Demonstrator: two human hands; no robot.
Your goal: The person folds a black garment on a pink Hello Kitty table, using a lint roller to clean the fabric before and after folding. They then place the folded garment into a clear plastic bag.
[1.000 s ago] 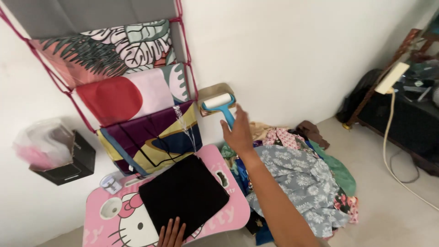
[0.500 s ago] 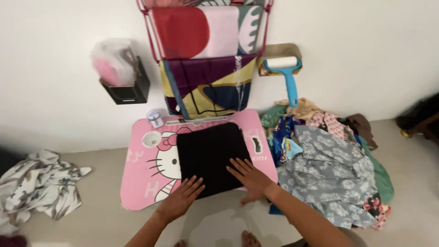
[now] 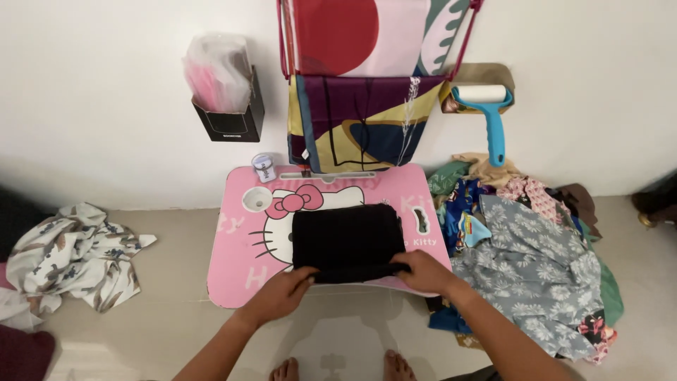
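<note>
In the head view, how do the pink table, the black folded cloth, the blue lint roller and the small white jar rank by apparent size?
Largest to smallest:
1. pink table
2. black folded cloth, held at its near edge by both hands
3. blue lint roller
4. small white jar
The roller hangs farther away, so its rank is less sure.

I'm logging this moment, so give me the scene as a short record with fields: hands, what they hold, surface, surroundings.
left hand: grips near edge of black cloth
right hand: grips same edge, further right
black cloth: folded, lying on pink table
right of table: pile of clothes
left of table: patterned cloth on floor
wall: lint roller, black box
</note>
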